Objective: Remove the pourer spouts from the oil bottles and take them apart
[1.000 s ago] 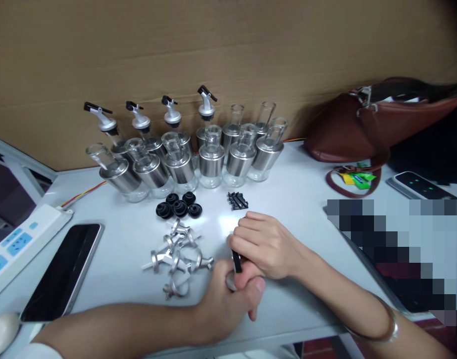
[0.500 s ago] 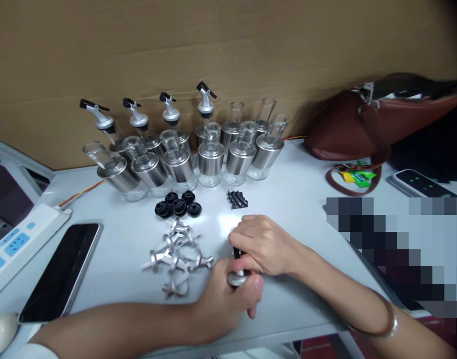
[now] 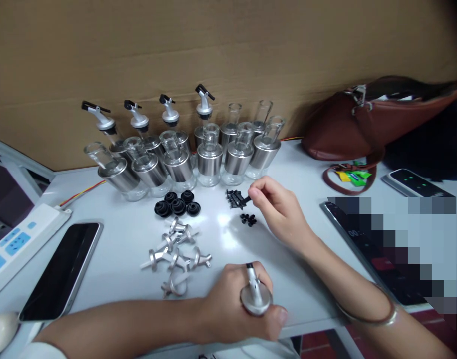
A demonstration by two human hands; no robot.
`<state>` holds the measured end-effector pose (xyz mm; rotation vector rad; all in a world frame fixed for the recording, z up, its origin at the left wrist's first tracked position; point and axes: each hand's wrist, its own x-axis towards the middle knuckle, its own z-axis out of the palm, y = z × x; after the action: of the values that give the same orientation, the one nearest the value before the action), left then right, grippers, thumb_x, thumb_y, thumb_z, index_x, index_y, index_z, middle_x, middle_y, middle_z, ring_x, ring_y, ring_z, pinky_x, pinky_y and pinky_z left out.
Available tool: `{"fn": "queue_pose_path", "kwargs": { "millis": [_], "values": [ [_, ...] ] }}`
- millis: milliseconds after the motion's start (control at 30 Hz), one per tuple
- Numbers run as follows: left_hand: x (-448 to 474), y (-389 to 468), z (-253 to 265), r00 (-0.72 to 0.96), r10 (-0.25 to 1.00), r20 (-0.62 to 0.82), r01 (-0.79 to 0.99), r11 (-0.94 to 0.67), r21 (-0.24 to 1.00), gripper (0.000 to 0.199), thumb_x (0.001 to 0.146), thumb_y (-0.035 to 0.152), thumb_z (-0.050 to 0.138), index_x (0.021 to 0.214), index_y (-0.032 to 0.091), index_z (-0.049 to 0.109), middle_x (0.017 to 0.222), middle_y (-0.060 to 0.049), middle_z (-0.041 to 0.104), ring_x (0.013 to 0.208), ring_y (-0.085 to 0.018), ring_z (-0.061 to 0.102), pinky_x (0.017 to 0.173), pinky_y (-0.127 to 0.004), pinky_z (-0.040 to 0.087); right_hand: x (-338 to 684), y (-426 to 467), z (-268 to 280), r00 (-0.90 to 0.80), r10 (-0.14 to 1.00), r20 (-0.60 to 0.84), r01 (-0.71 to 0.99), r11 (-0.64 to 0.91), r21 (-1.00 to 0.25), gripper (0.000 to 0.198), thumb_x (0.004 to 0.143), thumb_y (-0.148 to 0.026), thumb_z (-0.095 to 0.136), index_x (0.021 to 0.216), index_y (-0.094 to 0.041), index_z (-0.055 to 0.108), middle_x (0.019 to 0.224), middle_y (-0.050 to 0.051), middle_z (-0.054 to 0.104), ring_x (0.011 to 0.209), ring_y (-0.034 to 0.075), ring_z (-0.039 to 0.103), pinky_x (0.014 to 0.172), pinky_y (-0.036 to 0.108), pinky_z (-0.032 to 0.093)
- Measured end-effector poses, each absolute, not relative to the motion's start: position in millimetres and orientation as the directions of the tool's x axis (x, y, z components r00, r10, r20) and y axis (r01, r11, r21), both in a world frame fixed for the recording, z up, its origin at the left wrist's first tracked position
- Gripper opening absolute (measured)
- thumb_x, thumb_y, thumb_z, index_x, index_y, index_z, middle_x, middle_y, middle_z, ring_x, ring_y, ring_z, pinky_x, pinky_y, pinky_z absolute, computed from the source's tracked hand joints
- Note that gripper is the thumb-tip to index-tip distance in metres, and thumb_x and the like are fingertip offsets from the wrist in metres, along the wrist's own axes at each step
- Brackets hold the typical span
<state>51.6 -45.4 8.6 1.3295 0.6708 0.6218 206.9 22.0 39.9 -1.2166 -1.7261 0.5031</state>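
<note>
My left hand (image 3: 235,304) is closed around a silver pourer spout (image 3: 256,298), with its round collar facing up and a small black tip on the nozzle. Above it, my right hand (image 3: 282,214) pinches a small black lever (image 3: 247,199) between thumb and fingertip, right at the edge of a pile of black levers (image 3: 233,197). Several tiny black caps (image 3: 248,219) lie just below that pile. Left of my hands are loose silver pourer spouts (image 3: 179,259) and a cluster of black ribbed stoppers (image 3: 178,205).
Glass bottles with steel sleeves (image 3: 210,159) stand in two rows at the back; several rear ones carry pourers (image 3: 170,115). A phone (image 3: 62,271) and a power strip (image 3: 19,244) lie left. On the right are a brown bag (image 3: 336,122) and a dark phone (image 3: 366,249).
My right hand has left the pourer spout and moved up to the black levers, uncovering the tiny caps. My left hand has shifted slightly down and right, turning the spout's collar into view.
</note>
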Motion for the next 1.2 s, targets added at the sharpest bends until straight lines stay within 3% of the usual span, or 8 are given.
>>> {"fn": "queue_pose_path", "kwargs": {
  "millis": [200,433,667,867,1033,1200],
  "values": [
    [52.3,-44.9,8.5,0.667,0.723,-0.179,0.016,0.226,0.974,0.026,0.065,0.036,0.065,0.067,0.019,0.045,0.054,0.005,0.043,0.048,-0.008,0.035,0.045,-0.021,0.028,222.9,36.8,34.2,-0.038,0.918,0.395,0.672,0.316,-0.669,0.004,0.084,-0.018,0.056,0.081,-0.019,0.058,0.072,0.002,0.064,0.066,0.016,0.059,0.062,0.025,0.043],
    [49.9,-39.6,16.9,0.737,0.6,-0.311,0.199,0.247,0.948,0.023,0.067,0.03,0.067,0.068,0.018,0.048,0.056,0.006,0.044,0.051,-0.007,0.036,0.047,-0.021,0.03,236.4,44.9,22.6,-0.066,0.964,0.258,0.866,0.184,-0.465,0.014,0.074,-0.005,0.053,0.074,-0.019,0.054,0.074,0.003,0.065,0.069,0.018,0.059,0.065,0.026,0.042],
    [48.7,-34.4,16.2,0.762,0.559,-0.326,0.252,0.208,0.945,0.029,0.068,0.034,0.07,0.064,0.018,0.046,0.059,0.006,0.046,0.055,-0.008,0.04,0.049,-0.021,0.031,233.7,46.5,17.0,-0.089,0.983,0.162,0.888,0.152,-0.434,0.015,0.075,-0.003,0.053,0.072,-0.017,0.058,0.075,0.006,0.063,0.067,0.018,0.058,0.064,0.027,0.041],
    [48.4,-27.0,18.0,0.823,0.489,-0.289,0.258,0.133,0.957,0.041,0.074,0.035,0.066,0.054,0.019,0.033,0.053,0.007,0.033,0.052,-0.007,0.032,0.048,-0.023,0.026,230.7,47.5,18.1,-0.106,0.992,0.063,0.894,0.123,-0.431,0.014,0.079,-0.006,0.056,0.077,-0.014,0.067,0.079,0.009,0.069,0.068,0.02,0.063,0.066,0.028,0.045],
    [49.9,-26.2,20.4,0.828,0.478,-0.292,0.279,0.1,0.955,0.043,0.073,0.035,0.067,0.054,0.019,0.033,0.054,0.007,0.034,0.053,-0.007,0.034,0.049,-0.022,0.027,230.1,48.1,19.8,-0.107,0.993,0.044,0.889,0.115,-0.443,0.021,0.083,-0.005,0.053,0.087,-0.014,0.071,0.09,0.01,0.074,0.081,0.023,0.068,0.075,0.029,0.048],
    [48.3,-27.5,16.8,0.825,0.486,-0.288,0.266,0.115,0.957,0.04,0.072,0.037,0.07,0.056,0.018,0.038,0.054,0.007,0.038,0.054,-0.007,0.037,0.051,-0.023,0.029,227.4,46.0,20.8,-0.106,0.993,0.044,0.875,0.114,-0.471,0.022,0.084,-0.005,0.054,0.096,-0.015,0.07,0.091,0.008,0.076,0.082,0.022,0.071,0.074,0.028,0.049]
  ]
}}
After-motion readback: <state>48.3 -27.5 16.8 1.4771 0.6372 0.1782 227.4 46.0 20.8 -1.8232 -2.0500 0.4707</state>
